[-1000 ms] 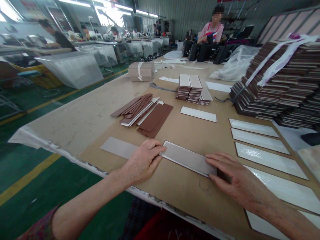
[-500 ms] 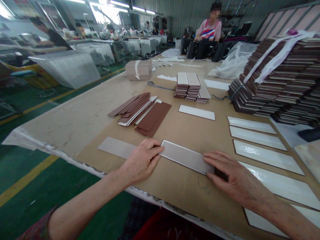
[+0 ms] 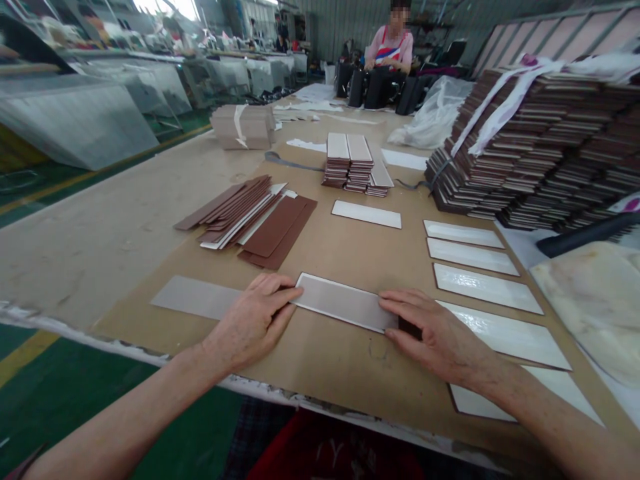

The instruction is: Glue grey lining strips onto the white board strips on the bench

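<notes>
A long grey card strip [image 3: 339,302] lies flat on the brown board [image 3: 350,253] near the table's front edge. My left hand [image 3: 253,321] rests palm down with its fingers stretched onto the strip's left end. Flat and open too, my right hand [image 3: 436,337] presses on the strip's right end. A second grey strip [image 3: 195,297] lies to the left, partly under my left hand.
Fanned brown strips [image 3: 250,217] lie beyond my left hand. Several glossy white strips [image 3: 480,283] lie in a row on the right. Small strip stacks [image 3: 353,163] and a big pile [image 3: 540,150] stand farther back. A person sits at the far end [image 3: 393,47].
The view has swung to the right and lowered a little. Both hands stay flat on the ends of the same grey strip.
</notes>
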`<state>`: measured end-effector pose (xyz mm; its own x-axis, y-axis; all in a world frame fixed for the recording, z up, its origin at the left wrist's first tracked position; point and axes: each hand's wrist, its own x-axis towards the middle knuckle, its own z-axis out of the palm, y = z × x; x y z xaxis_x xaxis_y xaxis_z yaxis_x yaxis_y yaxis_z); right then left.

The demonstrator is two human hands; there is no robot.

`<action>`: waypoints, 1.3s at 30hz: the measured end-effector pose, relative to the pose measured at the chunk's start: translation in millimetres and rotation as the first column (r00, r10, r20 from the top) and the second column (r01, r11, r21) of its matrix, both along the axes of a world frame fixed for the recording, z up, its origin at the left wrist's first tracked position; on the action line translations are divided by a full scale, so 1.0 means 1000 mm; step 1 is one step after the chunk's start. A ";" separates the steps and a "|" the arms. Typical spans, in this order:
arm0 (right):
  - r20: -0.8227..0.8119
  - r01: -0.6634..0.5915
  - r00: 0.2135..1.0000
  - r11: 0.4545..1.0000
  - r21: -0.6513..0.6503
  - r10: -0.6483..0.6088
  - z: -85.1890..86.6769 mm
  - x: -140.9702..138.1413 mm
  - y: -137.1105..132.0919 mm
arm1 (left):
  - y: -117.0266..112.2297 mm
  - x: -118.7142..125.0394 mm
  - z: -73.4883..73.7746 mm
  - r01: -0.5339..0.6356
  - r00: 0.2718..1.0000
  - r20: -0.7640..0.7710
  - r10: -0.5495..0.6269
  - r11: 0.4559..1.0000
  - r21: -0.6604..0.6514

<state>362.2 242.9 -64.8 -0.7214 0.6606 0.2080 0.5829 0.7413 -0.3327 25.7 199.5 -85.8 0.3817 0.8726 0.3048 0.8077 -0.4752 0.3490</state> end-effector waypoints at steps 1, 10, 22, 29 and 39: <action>0.001 0.000 1.000 1.000 0.000 0.000 0.000 0.000 0.000 | 0.000 0.000 0.001 0.000 1.000 -0.002 0.000 1.000 0.000; 0.033 0.010 0.999 0.999 0.036 -0.011 -0.003 -0.003 -0.004 | 0.000 0.001 -0.001 0.000 0.999 -0.036 0.001 1.000 0.015; 0.143 -0.039 0.990 0.984 0.174 0.013 -0.001 -0.007 -0.012 | -0.001 0.004 0.004 0.043 0.968 -0.249 -0.026 0.997 0.063; 0.254 0.008 0.966 0.983 0.184 -0.055 0.003 -0.016 -0.017 | 0.000 0.015 0.021 0.062 0.908 -0.419 -0.025 0.995 0.075; 0.342 0.042 0.935 0.985 0.165 -0.097 0.011 -0.029 -0.027 | 0.000 0.032 0.026 0.135 0.863 -0.501 -0.068 0.986 0.098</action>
<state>333.6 215.5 -54.0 -0.7202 0.6916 0.0548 0.6931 0.7207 0.0137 57.9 199.7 -60.2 0.5954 0.7881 0.1562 0.8029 -0.5767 -0.1508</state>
